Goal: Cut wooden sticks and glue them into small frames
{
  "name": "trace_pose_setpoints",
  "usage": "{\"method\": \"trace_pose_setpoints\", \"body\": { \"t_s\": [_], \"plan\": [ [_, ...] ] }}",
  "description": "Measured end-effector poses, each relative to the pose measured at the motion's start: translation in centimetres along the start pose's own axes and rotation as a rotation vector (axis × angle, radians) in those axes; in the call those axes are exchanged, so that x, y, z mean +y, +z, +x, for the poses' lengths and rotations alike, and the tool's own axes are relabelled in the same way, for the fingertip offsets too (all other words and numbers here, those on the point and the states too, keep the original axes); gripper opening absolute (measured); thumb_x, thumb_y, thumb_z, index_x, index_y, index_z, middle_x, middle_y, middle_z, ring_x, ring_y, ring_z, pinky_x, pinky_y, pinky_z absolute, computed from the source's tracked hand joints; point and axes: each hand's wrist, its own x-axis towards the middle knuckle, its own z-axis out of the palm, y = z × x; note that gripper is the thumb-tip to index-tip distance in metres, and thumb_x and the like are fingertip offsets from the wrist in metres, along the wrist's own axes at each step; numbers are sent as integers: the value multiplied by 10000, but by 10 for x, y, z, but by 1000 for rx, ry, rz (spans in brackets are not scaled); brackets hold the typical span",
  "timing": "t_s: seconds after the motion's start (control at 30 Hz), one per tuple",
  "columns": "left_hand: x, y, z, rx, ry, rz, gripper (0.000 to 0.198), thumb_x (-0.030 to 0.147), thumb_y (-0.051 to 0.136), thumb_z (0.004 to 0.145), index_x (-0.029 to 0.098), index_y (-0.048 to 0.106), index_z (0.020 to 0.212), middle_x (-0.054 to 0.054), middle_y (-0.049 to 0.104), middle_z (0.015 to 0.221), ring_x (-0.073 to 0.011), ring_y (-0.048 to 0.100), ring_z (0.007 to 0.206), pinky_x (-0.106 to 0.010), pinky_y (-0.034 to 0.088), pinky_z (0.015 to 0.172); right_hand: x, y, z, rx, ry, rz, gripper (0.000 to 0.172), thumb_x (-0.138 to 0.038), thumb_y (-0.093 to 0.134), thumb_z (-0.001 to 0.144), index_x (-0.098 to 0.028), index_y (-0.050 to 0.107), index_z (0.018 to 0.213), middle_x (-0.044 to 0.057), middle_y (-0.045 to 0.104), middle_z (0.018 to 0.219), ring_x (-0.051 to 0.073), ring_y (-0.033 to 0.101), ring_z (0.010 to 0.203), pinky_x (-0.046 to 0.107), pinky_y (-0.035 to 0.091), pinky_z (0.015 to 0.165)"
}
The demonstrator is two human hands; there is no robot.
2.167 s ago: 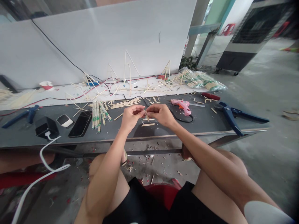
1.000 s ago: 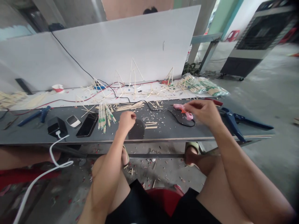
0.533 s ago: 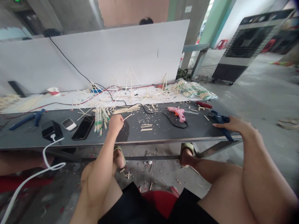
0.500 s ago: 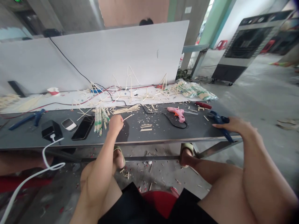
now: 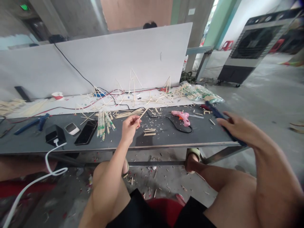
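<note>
L hand (image 5: pixel 129 128) to R hand (image 5: pixel 239 128): glue gun (image 5: pixel 180 116), black cord (image 5: pixel 169 119) in way.

The thin wooden stick (image 5: pixel 143 112) is pale, bare and matt. The blue plastic tool (image 5: pixel 219 117) has a smooth, faint sheen, and the pink glue gun (image 5: pixel 180 116) looks glossier. The phone (image 5: pixel 86 132) is glossy and black, like glass. The worktop (image 5: pixel 166 141) is matt dark grey with a bright metal edge (image 5: pixel 142 146). The floor (image 5: pixel 273 95) is rough concrete, and the white board (image 5: pixel 118 53) is smooth.
</note>
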Motion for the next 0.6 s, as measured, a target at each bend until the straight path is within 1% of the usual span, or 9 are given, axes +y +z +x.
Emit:
{"method": "trace_pose_setpoints", "body": {
  "t_s": [0.03,0.07,0.13,0.17,0.23,0.3,0.4,0.47,0.6],
  "plan": [
    [2,3,-1,9,37,-14,245,317,703,795,159,643,973,-40,665,822,-96,553,619,-230,449,585,-23,1,-8,-117,-71,77,554,-449,571,879,-139,624,1335,195,742,1061,278,699,849,346,495,731],
    [3,5,-2,26,76,-19,254,317,720,794,159,652,981,-47,677,842,-100,571,637,-233,464,604,-46,1,-17,-192,-100,112,595,-464,569,871,-156,584,1381,174,740,1075,286,695,852,357,495,729],
    [5,8,-2,79,143,-25,253,322,746,793,156,672,969,-49,685,849,-105,594,659,-234,480,631,-90,3,-36,-282,-151,144,569,-433,585,846,-183,596,1358,136,741,1052,267,687,803,337,484,695],
    [5,9,-3,107,167,-35,246,325,754,793,154,680,953,-47,684,838,-104,597,659,-231,481,633,-110,5,-44,-312,-172,164,493,-378,590,826,-183,644,1276,116,743,997,253,679,771,324,475,680],
    [6,10,-4,143,196,-81,233,333,757,802,151,690,930,-41,672,806,-99,589,639,-219,465,601,-144,11,-58,-379,-183,213,276,-281,576,786,-179,712,1004,77,720,805,225,650,688,307,451,642],
    [7,10,-8,147,198,-141,232,345,745,822,151,692,937,-34,660,778,-92,573,606,-210,444,556,-168,19,-68,-393,-214,334,208,-270,587,773,-187,678,941,57,708,806,205,638,689,299,447,645],
    [11,14,-14,140,172,-208,255,359,722,852,159,689,1005,-19,634,758,-87,569,569,-207,433,516,-190,35,-75,-375,-217,499,250,-347,580,828,-186,627,1014,57,701,844,197,631,703,304,457,651],
    [14,17,-19,134,149,-234,277,360,705,869,171,678,1070,-10,615,784,-87,581,566,-209,442,506,-199,47,-78,-323,-230,492,290,-390,570,857,-177,608,1049,77,694,866,216,631,727,331,470,672],
    [17,23,-25,132,193,-259,273,357,672,899,207,621,1121,5,577,843,-84,604,570,-211,461,495,-210,69,-82,-9,-363,302,390,-371,595,855,-121,575,1155,176,645,1040,309,606,943,433,485,822]
  ]
}}
